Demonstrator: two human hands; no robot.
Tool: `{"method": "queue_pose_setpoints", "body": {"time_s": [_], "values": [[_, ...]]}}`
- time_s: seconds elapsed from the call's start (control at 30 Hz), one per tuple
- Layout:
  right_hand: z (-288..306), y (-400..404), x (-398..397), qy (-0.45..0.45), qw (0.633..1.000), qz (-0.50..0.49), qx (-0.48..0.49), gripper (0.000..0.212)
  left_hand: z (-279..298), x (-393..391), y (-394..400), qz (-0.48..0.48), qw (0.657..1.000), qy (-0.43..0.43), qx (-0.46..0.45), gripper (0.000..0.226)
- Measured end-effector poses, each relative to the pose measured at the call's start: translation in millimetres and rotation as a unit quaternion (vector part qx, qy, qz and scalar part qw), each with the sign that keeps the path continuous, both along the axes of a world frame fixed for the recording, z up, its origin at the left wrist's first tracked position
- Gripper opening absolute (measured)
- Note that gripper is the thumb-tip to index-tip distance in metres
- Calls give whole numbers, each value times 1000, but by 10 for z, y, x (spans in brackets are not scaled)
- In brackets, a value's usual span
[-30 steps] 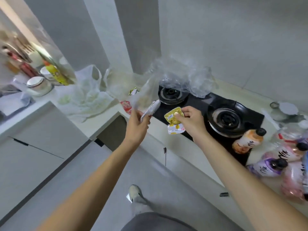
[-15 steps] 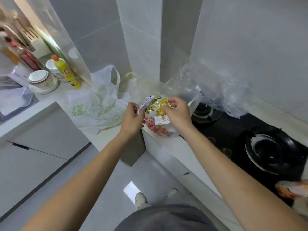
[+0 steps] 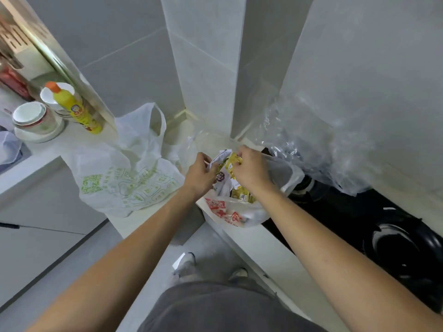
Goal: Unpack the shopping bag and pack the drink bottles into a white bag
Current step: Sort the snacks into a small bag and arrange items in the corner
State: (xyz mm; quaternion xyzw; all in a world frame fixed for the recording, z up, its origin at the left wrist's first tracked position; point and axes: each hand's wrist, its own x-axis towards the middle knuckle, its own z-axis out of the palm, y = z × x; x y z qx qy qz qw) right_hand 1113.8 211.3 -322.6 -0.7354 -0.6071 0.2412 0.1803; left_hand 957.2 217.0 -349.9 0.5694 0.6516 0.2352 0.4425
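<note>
Both my hands meet over a small clear bag with red print [image 3: 230, 212] at the counter's corner. My left hand [image 3: 200, 174] grips a white snack packet [image 3: 221, 158]. Between the fingers of my right hand [image 3: 249, 170] is pinched a yellow snack packet [image 3: 232, 161], right at the bag's mouth. More yellow packets [image 3: 243, 196] lie inside that bag. A white bag with green print [image 3: 124, 178] lies flat on the counter to the left. A big crumpled clear plastic bag [image 3: 316, 144] stands at the right against the wall. No drink bottles are in view.
A black gas hob [image 3: 383, 226] fills the counter at the right. At the far left stand a yellow bottle with an orange cap [image 3: 76, 109] and white bowls on a plate [image 3: 33, 123]. A tiled wall pillar [image 3: 203, 68] rises behind the bags. My shoes show on the floor below.
Both hands carried the white and yellow packets left from above the hob to the small red-printed bag. The view swung left, and the drink bottles passed out of sight.
</note>
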Motion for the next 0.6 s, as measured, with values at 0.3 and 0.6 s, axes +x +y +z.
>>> {"method": "queue_pose_setpoints", "body": {"time_s": [0.3, 0.6], "values": [[69, -49, -63, -73, 994, -65, -38, 28, -13, -142, 185, -257, 944, 156, 136, 51], [548, -726, 45, -191, 957, -175, 131, 25, 585, 105, 120, -383, 852, 149, 323, 41]]}}
